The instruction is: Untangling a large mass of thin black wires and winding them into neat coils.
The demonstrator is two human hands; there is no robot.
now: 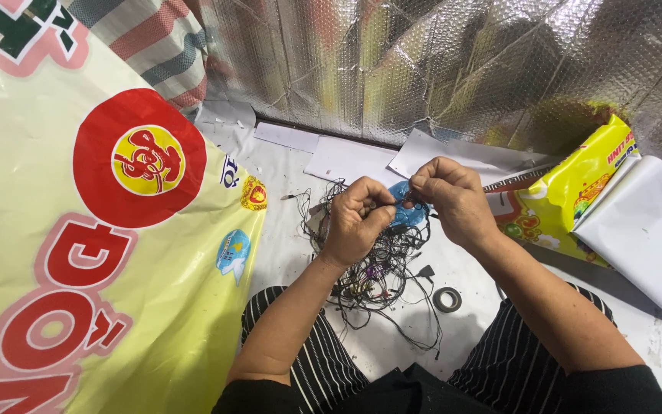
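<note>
Seated on the floor, legs in striped trousers [323, 360] apart, with a tangle of thin black wires [381, 268] heaped between the knees. Left hand [358, 218] curled almost to a fist, thumb and forefinger pinched on a strand or 2 rising from the heap. Right hand [453, 199] closed likewise, fingertips nipped together against the left, holding the same strand and pressing on a small blue piece [406, 205] caught between the 2 hands. Cannot tell exactly what the blue piece is, nor whether held by 1 hand or both.

Judged from the heap: early to middling in the sorting. Most of the wires in 1 knotted mass, loops trailing toward the body and a few ends sticking out at the far side. No separate pile of freed or finished wires in view, so little visibly done. 1 strand only in hand, the rest untouched.

Just beside the heap, on the right, a small roll of tape [447, 299] flat on the white floor covering, not in use. Well to the right, a yellow printed bag [568, 199] and a white sheet [645, 230]; on the left, a large cream banner [101, 230] with red shapes; behind, a silver foil wall [453, 69].
</note>
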